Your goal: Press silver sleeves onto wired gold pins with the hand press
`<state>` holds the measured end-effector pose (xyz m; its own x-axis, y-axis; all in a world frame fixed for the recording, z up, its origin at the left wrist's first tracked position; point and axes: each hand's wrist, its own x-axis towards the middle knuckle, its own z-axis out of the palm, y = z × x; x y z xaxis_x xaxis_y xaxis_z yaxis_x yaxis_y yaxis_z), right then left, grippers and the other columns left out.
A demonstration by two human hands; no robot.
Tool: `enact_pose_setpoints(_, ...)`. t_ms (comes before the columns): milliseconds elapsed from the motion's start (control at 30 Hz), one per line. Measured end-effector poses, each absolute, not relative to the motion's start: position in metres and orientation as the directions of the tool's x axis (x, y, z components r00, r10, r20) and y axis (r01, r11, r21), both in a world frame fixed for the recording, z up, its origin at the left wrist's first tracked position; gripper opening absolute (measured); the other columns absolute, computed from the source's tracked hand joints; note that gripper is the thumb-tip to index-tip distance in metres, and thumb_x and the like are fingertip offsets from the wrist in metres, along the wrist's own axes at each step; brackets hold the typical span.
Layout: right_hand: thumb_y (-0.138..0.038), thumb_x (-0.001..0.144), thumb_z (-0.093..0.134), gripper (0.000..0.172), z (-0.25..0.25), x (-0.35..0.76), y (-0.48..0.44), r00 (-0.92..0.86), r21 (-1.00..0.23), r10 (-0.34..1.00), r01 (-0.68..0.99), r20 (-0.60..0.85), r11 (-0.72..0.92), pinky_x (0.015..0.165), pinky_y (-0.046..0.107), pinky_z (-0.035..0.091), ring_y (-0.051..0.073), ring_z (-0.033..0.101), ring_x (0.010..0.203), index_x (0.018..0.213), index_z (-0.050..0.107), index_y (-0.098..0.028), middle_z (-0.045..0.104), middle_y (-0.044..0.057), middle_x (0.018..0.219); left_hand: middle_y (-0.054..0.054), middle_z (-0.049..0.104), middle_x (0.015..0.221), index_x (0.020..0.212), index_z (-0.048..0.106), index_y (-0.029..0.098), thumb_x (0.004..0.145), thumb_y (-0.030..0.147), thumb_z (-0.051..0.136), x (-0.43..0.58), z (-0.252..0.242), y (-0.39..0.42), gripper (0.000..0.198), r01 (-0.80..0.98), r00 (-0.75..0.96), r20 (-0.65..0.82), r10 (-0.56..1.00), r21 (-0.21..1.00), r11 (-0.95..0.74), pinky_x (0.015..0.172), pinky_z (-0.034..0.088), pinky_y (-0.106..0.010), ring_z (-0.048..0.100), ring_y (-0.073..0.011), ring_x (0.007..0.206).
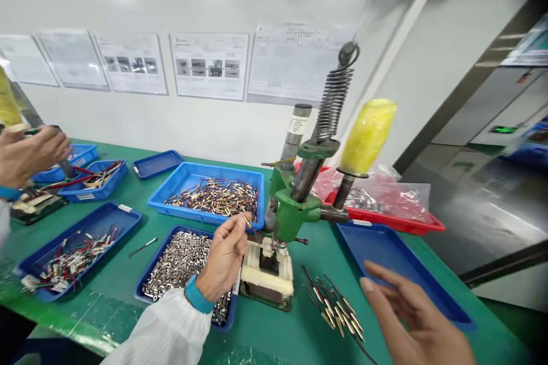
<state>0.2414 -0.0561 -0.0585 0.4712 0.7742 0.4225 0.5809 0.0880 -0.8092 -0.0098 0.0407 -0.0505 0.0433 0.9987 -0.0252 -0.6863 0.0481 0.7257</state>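
My left hand [228, 251] pinches a small brass-tipped part with a thin dark and red wire [252, 228], just left of the green hand press [291, 211]. The press has a spring on top, a yellow-wrapped lever handle [368, 137] and a metal die over its base [268, 274]. Low at the right, my right hand [411, 319] has its fingers apart and holds nothing. Beside it on the green table lies a loose pile of brass-tipped wired parts [336, 305]. A tray of silvery metal pieces [177, 265] sits partly behind my left wrist.
Behind are a blue tray of brass parts [214, 197] and a red tray of bags [428, 222]. An unfilled blue tray [398, 262] lies right. Far left, another person's hand [32, 151] grips a similar press near a tray of wired connectors [77, 256].
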Motion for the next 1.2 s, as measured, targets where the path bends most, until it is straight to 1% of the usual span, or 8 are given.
enact_pose_setpoints(167,-0.057,0.084,0.059,0.04,-0.081,0.249,-0.06,0.321,-0.745,0.895,0.666,0.311,0.02,0.044,0.023,0.048,0.02,0.069,0.075,0.099,0.073,-0.023,0.072,0.008,0.097,0.004,0.058,0.068,0.094,0.072,0.013,0.079,0.01,0.076,-0.033,-0.025,0.083,0.016,-0.543,-0.215,-0.126,0.968,0.84,-0.012,0.05,0.04,-0.014,0.046,-0.0045,0.052)
enact_pose_setpoints(367,-0.034,0.094,0.051,0.025,-0.092,0.235,-0.054,0.083,-0.532,0.98,0.846,0.181,0.026,0.074,0.032,0.05,0.023,0.066,0.084,0.101,0.073,-0.023,0.069,0.008,0.093,-0.012,0.073,0.096,0.092,0.07,0.008,0.087,-0.008,0.049,-0.051,-0.036,0.068,0.027,-0.532,-0.117,-0.254,0.96,0.833,0.155,0.083,0.058,-0.021,0.07,-0.0143,0.091)
enact_pose_setpoints(533,-0.016,0.088,0.053,0.022,-0.101,0.217,-0.032,0.102,-0.455,0.983,0.89,0.154,-0.021,0.074,0.035,0.043,0.029,0.063,0.089,0.089,0.074,-0.019,0.066,0.011,0.087,-0.01,0.073,0.086,0.089,0.071,0.008,0.092,0.006,0.059,-0.05,-0.06,0.034,0.013,-0.491,0.0,-0.375,0.927,0.807,0.327,0.064,0.059,-0.015,0.067,-0.0099,0.07)
enact_pose_setpoints(633,-0.014,0.084,0.054,0.019,-0.104,0.213,-0.018,0.148,-0.511,0.974,0.859,0.172,-0.04,0.068,0.032,0.039,0.026,0.061,0.079,0.075,0.071,-0.019,0.064,0.009,0.078,-0.002,0.062,0.068,0.086,0.071,0.009,0.087,0.024,0.073,-0.045,-0.068,0.023,0.015,-0.468,0.091,-0.411,0.907,0.786,0.403,0.043,0.045,-0.01,0.053,-0.0044,0.05)
enact_pose_setpoints(767,-0.015,0.074,0.059,0.01,-0.108,0.212,-0.007,0.254,-0.662,0.953,0.745,0.166,-0.083,0.06,0.029,0.034,0.019,0.057,0.064,0.068,0.064,-0.02,0.063,0.005,0.069,0.007,0.042,0.055,0.072,0.062,0.012,0.075,0.051,0.08,-0.039,-0.072,0.013,0.043,-0.459,0.147,-0.413,0.899,0.777,0.432,0.034,0.025,-0.011,0.032,-0.0019,0.041)
enact_pose_setpoints(900,-0.033,0.079,0.057,0.015,-0.107,0.215,-0.005,0.311,-0.87,0.944,0.49,0.109,-0.061,0.058,0.028,0.041,0.018,0.06,0.06,0.077,0.061,-0.019,0.068,0.003,0.067,0.009,0.031,0.054,0.059,0.041,0.019,0.074,0.058,0.077,-0.037,-0.071,0.005,0.055,-0.463,0.188,-0.392,0.901,0.773,0.433,0.036,0.021,-0.016,0.021,-0.004,0.042)
enact_pose_setpoints(1067,-0.05,0.076,0.066,0.05,-0.095,0.221,-0.005,0.367,-0.991,0.93,0.13,0.017,-0.033,0.067,0.031,0.05,0.023,0.07,0.082,0.111,0.064,-0.014,0.076,0.012,0.091,0.005,0.043,0.066,0.078,0.062,0.013,0.066,0.047,0.088,-0.035,-0.065,-0.001,0.045,-0.514,0.143,-0.354,0.924,0.772,0.375,0.045,0.032,-0.015,0.034,-0.0054,0.053)
enact_pose_setpoints(1200,-0.052,0.072,0.075,0.05,-0.087,0.218,-0.008,0.402,-0.998,0.915,-0.062,-0.03,-0.005,0.072,0.033,0.053,0.025,0.07,0.09,0.105,0.068,-0.015,0.076,0.015,0.103,0.009,0.033,0.06,0.089,0.07,0.01,0.062,0.04,0.091,-0.028,-0.065,-0.006,0.045,-0.544,0.181,-0.32,0.93,0.755,0.366,0.044,0.026,-0.015,0.023,-0.0049,0.051)
